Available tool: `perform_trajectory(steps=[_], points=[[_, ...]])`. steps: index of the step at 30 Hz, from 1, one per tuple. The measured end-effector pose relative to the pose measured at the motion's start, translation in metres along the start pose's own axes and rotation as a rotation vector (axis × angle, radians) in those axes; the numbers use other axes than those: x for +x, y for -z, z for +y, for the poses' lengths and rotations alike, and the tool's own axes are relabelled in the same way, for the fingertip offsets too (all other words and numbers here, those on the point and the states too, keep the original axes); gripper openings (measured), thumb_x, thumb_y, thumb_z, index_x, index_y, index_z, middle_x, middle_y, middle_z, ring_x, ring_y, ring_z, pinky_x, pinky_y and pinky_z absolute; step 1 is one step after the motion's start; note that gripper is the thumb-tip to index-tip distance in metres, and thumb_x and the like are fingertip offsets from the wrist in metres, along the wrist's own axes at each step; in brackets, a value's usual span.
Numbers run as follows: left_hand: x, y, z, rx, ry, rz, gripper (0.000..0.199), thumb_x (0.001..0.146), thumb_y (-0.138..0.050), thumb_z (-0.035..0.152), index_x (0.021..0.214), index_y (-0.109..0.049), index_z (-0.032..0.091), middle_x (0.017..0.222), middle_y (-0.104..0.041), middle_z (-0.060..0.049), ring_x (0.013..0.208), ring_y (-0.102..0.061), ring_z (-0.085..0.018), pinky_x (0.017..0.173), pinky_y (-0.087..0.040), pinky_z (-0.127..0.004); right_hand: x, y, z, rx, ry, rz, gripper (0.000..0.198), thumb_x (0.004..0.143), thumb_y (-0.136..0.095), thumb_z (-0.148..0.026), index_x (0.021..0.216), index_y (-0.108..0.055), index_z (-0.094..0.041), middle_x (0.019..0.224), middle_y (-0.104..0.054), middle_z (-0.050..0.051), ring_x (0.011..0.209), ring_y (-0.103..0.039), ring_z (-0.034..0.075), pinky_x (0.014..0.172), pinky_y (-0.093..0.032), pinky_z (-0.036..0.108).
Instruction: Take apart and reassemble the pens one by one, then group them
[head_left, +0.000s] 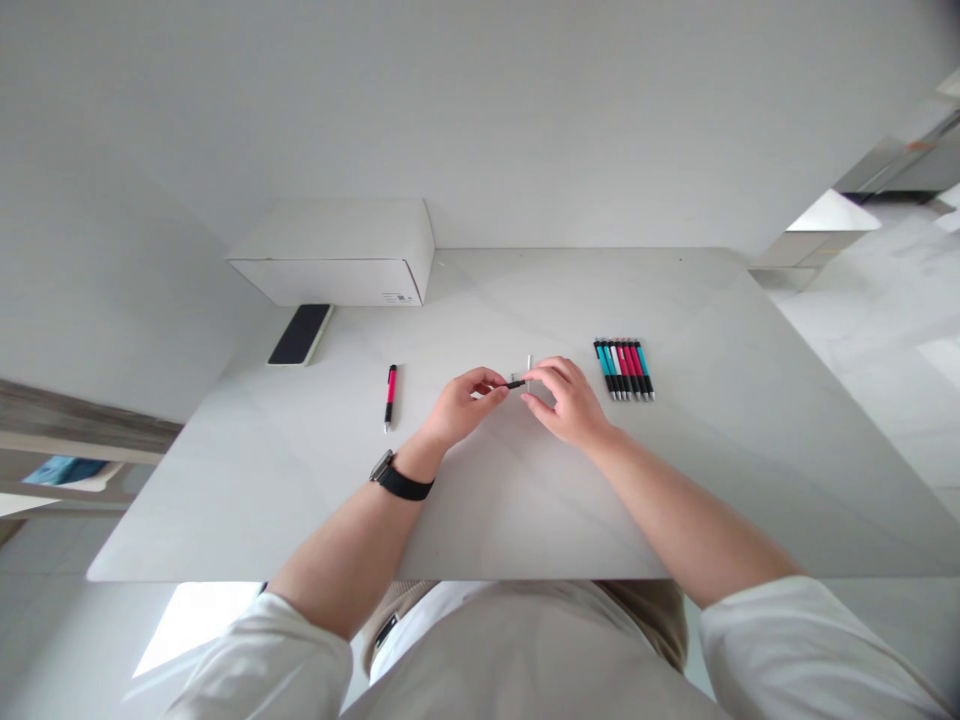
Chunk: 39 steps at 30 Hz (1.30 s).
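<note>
Close to the middle of the table, my left hand point(466, 408) pinches a small black pen part point(516, 384) between thumb and fingers. My right hand point(568, 402) is at the other end of this part, its fingertips beside or touching it, with a gap between thumb and index finger. A thin white stick, like a pen refill point(529, 361), lies just beyond the right fingertips, partly hidden by them. A tiny piece point(513, 377) shows behind the black part, too small to make out. To the left of my hands lies a pink and black pen point(391, 398).
Several pens point(624, 369) in teal, white and pink with black grips lie in a row right of my hands. A phone point(301, 334) lies at the back left before a white box point(337, 280). The white table point(720, 450) meets the wall behind.
</note>
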<state>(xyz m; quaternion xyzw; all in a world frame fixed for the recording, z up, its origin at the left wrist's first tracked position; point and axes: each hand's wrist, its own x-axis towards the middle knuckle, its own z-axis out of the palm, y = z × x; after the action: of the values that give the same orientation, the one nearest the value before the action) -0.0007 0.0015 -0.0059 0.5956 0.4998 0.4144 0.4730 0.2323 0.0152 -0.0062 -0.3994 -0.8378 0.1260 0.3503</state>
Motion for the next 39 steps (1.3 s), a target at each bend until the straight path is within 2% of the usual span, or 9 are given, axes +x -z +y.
perform_trajectory(steps=[3, 7, 15, 23, 26, 34, 39], points=[[0.005, 0.004, -0.004, -0.159, 0.061, 0.136, 0.030, 0.086, -0.076, 0.049, 0.099, -0.071, 0.022, 0.083, -0.066, -0.003, 0.074, -0.059, -0.015, 0.061, -0.047, -0.026, 0.006, 0.000, 0.006, -0.091, -0.050, 0.002, 0.022, 0.096, -0.066, -0.024, 0.117, -0.070, -0.029, 0.118, -0.066, 0.010, 0.116, -0.059, 0.031, 0.103, -0.046, 0.050], [0.011, 0.009, -0.007, -0.308, 0.115, 0.221, 0.031, 0.085, -0.076, 0.050, 0.098, -0.068, 0.023, 0.094, -0.065, -0.003, 0.077, -0.059, -0.013, 0.060, -0.047, -0.023, 0.021, -0.001, 0.017, -0.236, -0.095, -0.098, 0.017, 0.094, -0.069, -0.023, 0.109, -0.075, -0.029, 0.116, -0.067, 0.009, 0.113, -0.059, 0.031, 0.102, -0.044, 0.051], [0.012, 0.013, -0.008, -0.438, 0.166, 0.250, 0.029, 0.084, -0.078, 0.047, 0.097, -0.066, 0.024, 0.099, -0.064, -0.003, 0.077, -0.057, -0.011, 0.060, -0.046, -0.021, 0.049, -0.023, 0.025, -0.369, -0.119, -0.230, 0.012, 0.089, -0.077, -0.032, 0.100, -0.081, -0.029, 0.117, -0.067, 0.012, 0.111, -0.057, 0.034, 0.094, -0.046, 0.052], [0.011, 0.012, -0.003, -0.430, 0.172, 0.232, 0.030, 0.082, -0.078, 0.048, 0.095, -0.066, 0.023, 0.098, -0.066, -0.003, 0.075, -0.058, -0.011, 0.060, -0.046, -0.022, 0.052, -0.027, 0.019, -0.326, -0.134, -0.241, 0.009, 0.083, -0.083, -0.028, 0.091, -0.079, -0.028, 0.114, -0.067, 0.010, 0.112, -0.059, 0.034, 0.097, -0.045, 0.052], [0.011, 0.011, -0.002, -0.408, 0.171, 0.203, 0.030, 0.082, -0.079, 0.047, 0.095, -0.066, 0.023, 0.095, -0.066, -0.003, 0.075, -0.058, -0.012, 0.061, -0.045, -0.023, 0.049, -0.019, 0.017, -0.257, -0.141, -0.198, 0.008, 0.084, -0.082, -0.027, 0.090, -0.077, -0.028, 0.112, -0.068, 0.008, 0.112, -0.060, 0.032, 0.099, -0.044, 0.051], [0.009, 0.002, -0.007, -0.307, 0.104, 0.119, 0.032, 0.082, -0.081, 0.043, 0.101, -0.069, 0.021, 0.083, -0.064, -0.001, 0.075, -0.058, -0.013, 0.064, -0.047, -0.024, 0.022, 0.019, 0.009, 0.086, -0.158, 0.059, 0.005, 0.094, -0.071, -0.030, 0.095, -0.074, -0.026, 0.102, -0.070, 0.005, 0.101, -0.065, 0.024, 0.095, -0.050, 0.040], [0.006, -0.001, -0.011, -0.202, 0.058, 0.069, 0.030, 0.082, -0.082, 0.042, 0.100, -0.070, 0.020, 0.090, -0.068, -0.004, 0.079, -0.059, -0.015, 0.066, -0.047, -0.026, 0.007, 0.018, 0.006, 0.181, -0.194, 0.171, 0.009, 0.097, -0.067, -0.032, 0.096, -0.073, -0.026, 0.100, -0.071, 0.005, 0.098, -0.067, 0.023, 0.093, -0.052, 0.039]])
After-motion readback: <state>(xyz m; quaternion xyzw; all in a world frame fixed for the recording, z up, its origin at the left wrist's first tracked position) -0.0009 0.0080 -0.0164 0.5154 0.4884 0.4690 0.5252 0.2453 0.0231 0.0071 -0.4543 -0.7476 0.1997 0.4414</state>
